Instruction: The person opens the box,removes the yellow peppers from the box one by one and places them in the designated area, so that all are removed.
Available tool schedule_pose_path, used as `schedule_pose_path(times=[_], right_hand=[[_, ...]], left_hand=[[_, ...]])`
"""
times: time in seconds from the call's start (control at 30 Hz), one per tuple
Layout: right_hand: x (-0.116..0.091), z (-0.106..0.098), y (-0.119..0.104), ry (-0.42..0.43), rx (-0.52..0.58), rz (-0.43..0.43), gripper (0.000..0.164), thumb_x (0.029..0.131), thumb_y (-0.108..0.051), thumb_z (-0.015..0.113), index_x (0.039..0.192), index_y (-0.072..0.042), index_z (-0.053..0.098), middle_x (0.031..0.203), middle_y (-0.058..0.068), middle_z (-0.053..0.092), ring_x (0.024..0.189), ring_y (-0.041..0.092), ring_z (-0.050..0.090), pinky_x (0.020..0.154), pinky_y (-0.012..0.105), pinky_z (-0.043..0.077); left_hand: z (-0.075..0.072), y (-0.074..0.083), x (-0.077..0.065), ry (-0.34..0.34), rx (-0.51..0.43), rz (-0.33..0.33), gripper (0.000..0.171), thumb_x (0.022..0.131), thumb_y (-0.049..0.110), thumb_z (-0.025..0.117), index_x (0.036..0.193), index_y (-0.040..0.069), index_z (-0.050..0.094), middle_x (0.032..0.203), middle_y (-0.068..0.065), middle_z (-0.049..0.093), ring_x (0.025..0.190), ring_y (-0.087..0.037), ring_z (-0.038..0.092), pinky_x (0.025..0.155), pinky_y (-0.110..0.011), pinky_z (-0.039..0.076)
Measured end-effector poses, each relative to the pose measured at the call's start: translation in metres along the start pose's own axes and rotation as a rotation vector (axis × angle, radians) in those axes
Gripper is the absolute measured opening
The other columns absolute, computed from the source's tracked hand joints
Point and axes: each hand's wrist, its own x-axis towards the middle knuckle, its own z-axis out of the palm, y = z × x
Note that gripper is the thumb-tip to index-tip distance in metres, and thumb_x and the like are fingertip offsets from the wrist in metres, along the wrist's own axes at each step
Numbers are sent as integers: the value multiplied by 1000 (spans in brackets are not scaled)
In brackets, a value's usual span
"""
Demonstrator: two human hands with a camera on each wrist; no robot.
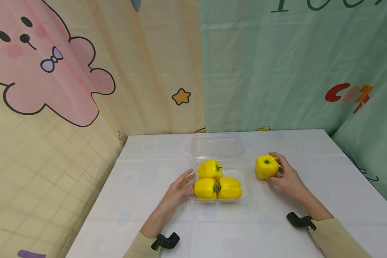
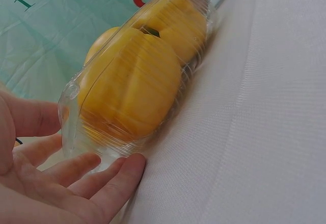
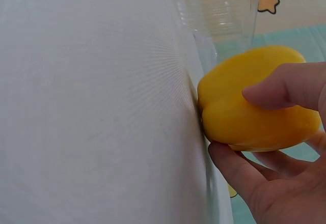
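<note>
**Right hand (image 1: pixel 288 177) pinching one yellow pepper (image 1: pixel 266 167); left hand (image 1: pixel 175 191) at the container's side**

The right hand has the pepper between thumb and fingers, the thumb on the near flank and fingers on the far side. The pepper is to the right of the clear container (image 1: pixel 234 170), well apart from its side wall, with its green stem (image 1: pixel 267 161) upward. Whether its base bears on the table (image 1: pixel 148 200) cannot be told for certain.

The left hand is spread loosely, fingers extended, the fingertips at the container's left wall.

Handling assessment: the pepper is judged light for its bulk, probably hollow, firm but liable to bruise or dent. Its glossy skin may slip. The broad flanks are the sound place to hold, with moderate, opposed pressure; the stem is judged a poor handle.

The container appears thin and flexible, best steadied low on its wall. Three more yellow peppers (image 1: pixel 230 187) lie inside: two along the near edge, stems meeting, and one behind at left. The lid (image 1: pixel 217 147) is folded open behind.
</note>
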Motion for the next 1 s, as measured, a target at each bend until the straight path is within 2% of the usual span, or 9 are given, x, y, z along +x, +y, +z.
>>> schedule_pose_path(times=[0.23, 0.57, 0.8, 1.0], right_hand=[[1, -1, 4, -16, 29, 3, 97, 86, 5, 75, 160, -17, 17, 151, 32, 32, 126, 55, 47, 98, 57, 44], [2, -1, 0, -27, 35, 49, 99, 86, -3, 79, 161, -19, 17, 153, 32, 28, 128, 58, 42, 100, 62, 41], [2, 1, 0, -35, 18, 61, 100, 86, -6, 80, 161, -15, 15, 151, 31, 30, 128, 56, 43, 101, 60, 41], [2, 2, 2, -35, 19, 54, 105, 83, -4, 81, 162, -19, 13, 146, 28, 34, 131, 54, 41, 102, 60, 41]], left_hand=[[0, 0, 0, -1, -1, 4, 58, 105, 19, 54, 159, 26, 32, 162, -9, 32, 139, -33, 43, 101, -42, 49], [0, 1, -1, 5, 7, 3, 57, 106, 19, 53, 158, 29, 33, 162, -8, 32, 140, -32, 42, 103, -44, 47], [0, 0, -1, 5, 6, 4, 57, 106, 18, 53, 158, 29, 34, 162, -7, 32, 140, -32, 42, 103, -44, 47], [0, -1, 0, 4, 5, 5, 58, 105, 19, 55, 158, 28, 33, 161, -8, 33, 139, -32, 43, 102, -43, 48]])
